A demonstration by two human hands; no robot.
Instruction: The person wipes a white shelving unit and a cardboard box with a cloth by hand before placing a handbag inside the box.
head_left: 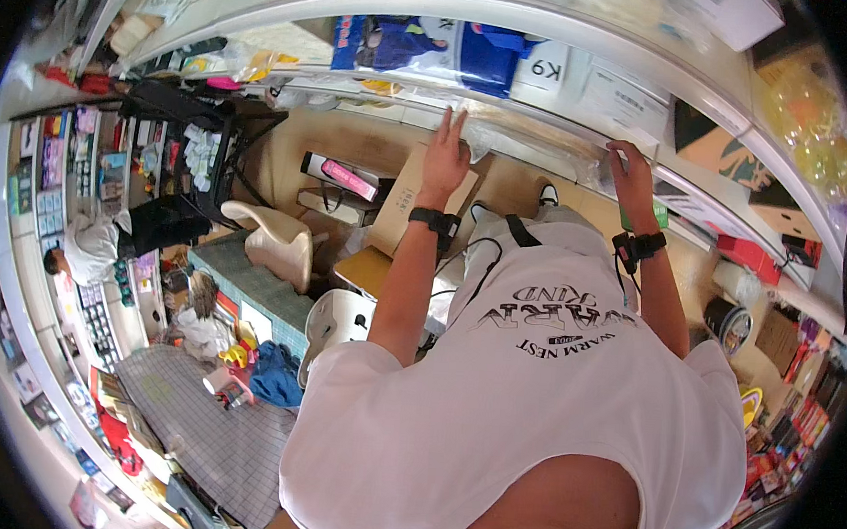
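Note:
My left hand (446, 160) reaches up to the edge of a white shelf (394, 104), its fingers stretched out and apart. Beside its fingertips lies crumpled clear plastic (488, 139), which runs along the lower shelf toward the right. My right hand (633, 184) is at the same shelf edge farther right, near the other end of the plastic. Its fingers are bent but apart, and I see nothing held in them. Both wrists wear black bands with a device, and a cable hangs from them. A green box (644, 220) shows partly behind my right wrist.
On the shelf above lie a blue plastic package (434, 54) and white boxes (624, 98). Cardboard boxes (412, 202) stand on the floor by my left forearm, near a beige chair (285, 248). A grey checked table (204, 425) is at left. Another person (99, 247) is farther left.

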